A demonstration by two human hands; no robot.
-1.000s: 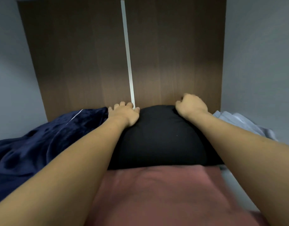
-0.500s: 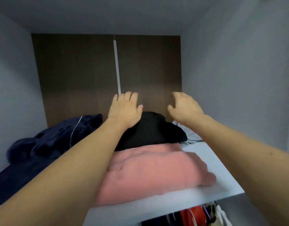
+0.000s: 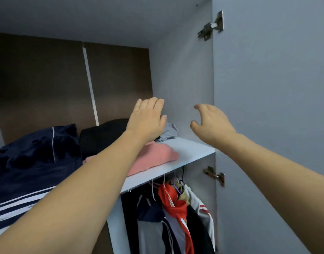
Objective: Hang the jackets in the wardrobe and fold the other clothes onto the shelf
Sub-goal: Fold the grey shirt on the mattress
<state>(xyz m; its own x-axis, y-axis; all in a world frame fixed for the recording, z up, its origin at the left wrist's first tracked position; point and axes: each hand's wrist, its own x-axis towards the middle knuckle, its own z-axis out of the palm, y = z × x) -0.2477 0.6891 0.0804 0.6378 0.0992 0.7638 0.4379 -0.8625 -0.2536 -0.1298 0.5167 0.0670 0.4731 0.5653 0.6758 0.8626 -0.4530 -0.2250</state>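
Both hands free: left hand [image 3: 148, 120] flat, right hand [image 3: 212, 121] loosely spread. Pink folded garment [image 3: 153, 158] on shelf [image 3: 192, 149]: soft, light, floppy; likely lift from underneath, both sides.

Four garments are seen on the shelf [image 3: 183, 149]: one navy [image 3: 34, 153], one black [image 3: 100, 134], one pink [image 3: 153, 156], one grey [image 3: 168, 132]. Two hinges [image 3: 211, 26] are counted.

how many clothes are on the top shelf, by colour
navy: 1, the navy garment with white stripes at the left
black: 1, the black garment at the back
pink: 1, the pink garment in front of it
light grey-blue: 1, the light grey-blue garment bunched by the right wall
total: 4 on the shelf; neither hand holds any
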